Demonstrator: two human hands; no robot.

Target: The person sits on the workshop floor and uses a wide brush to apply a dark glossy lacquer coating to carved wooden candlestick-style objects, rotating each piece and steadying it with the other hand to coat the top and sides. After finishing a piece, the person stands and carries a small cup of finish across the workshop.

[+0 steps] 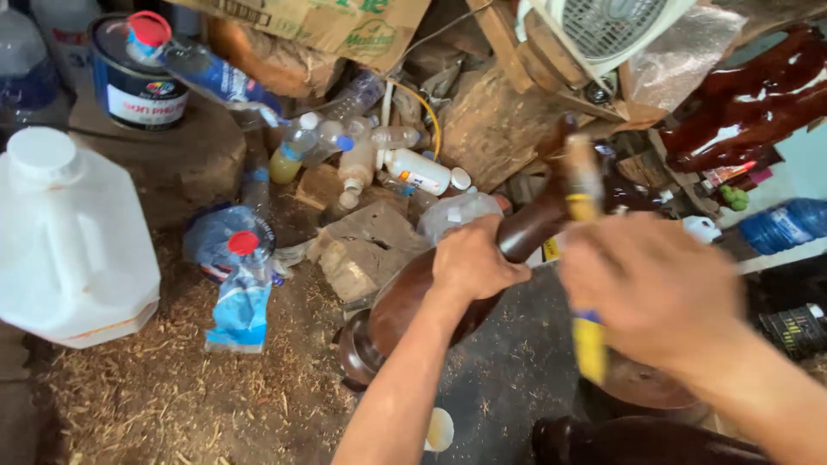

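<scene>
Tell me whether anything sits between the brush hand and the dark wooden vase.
Nothing visible does. The right hand holds a blurred yellow-and-blue-handled brush whose upper end lies right at the neck of the glossy dark brown wooden vase, which the left hand grips.

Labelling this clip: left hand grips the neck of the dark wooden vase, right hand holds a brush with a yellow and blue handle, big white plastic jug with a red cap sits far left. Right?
One thing is off: the white plastic jug has a white cap, not red, as the head view shows. The rest stands: the left hand grips the neck of the dark wooden vase, and the right hand holds the brush with a yellow and blue handle.
</scene>
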